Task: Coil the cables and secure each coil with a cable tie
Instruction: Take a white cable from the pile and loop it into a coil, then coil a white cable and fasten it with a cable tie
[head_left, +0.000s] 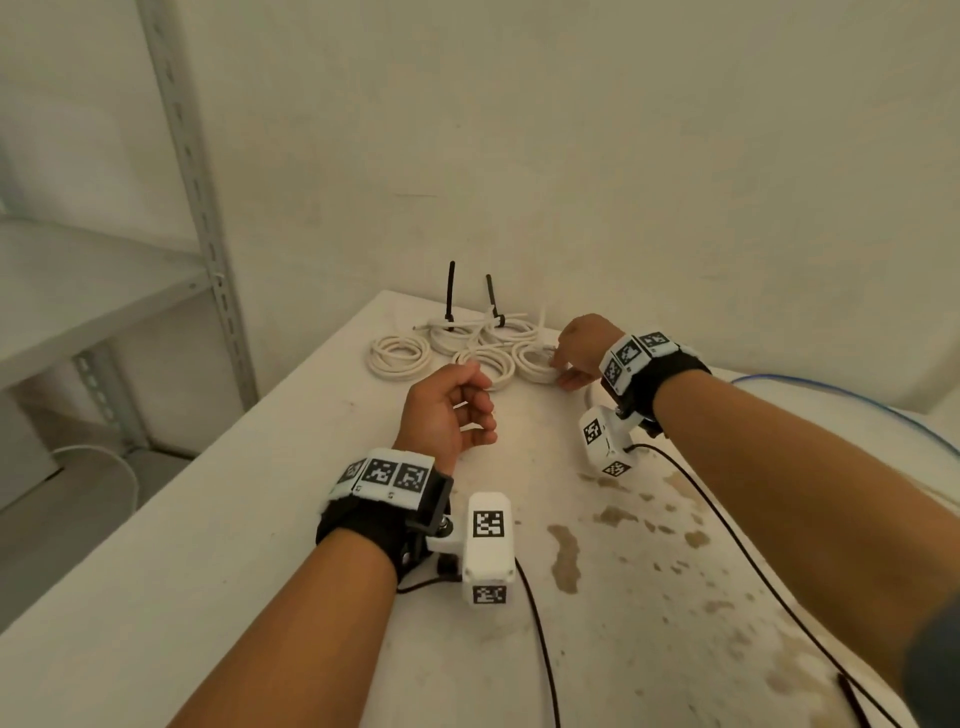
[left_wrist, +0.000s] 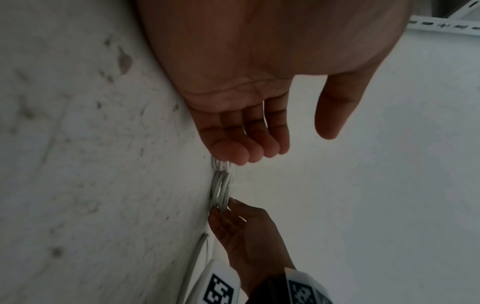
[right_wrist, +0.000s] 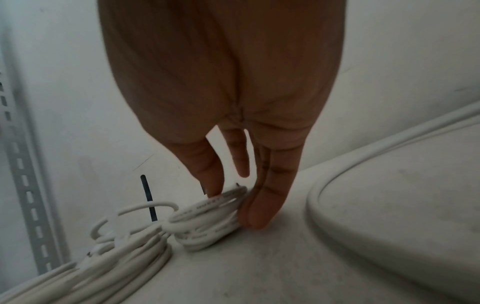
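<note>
White cable coils (head_left: 457, 348) lay at twelve o'clock on the surface (head_left: 208, 519). At nine o'clock the left hand (head_left: 447, 410) hung loosely curled, empty; at three, the right hand (head_left: 582, 353) pinched the rightmost coil (right_wrist: 207, 218), which, untied, might spring loose.

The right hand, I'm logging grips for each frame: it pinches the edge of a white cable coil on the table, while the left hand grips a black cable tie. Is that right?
Not quite. The left hand holds nothing; the left wrist view shows its palm bare and its fingers relaxed. The rest stands: the right hand does pinch the edge of a white cable coil on the table.
</note>
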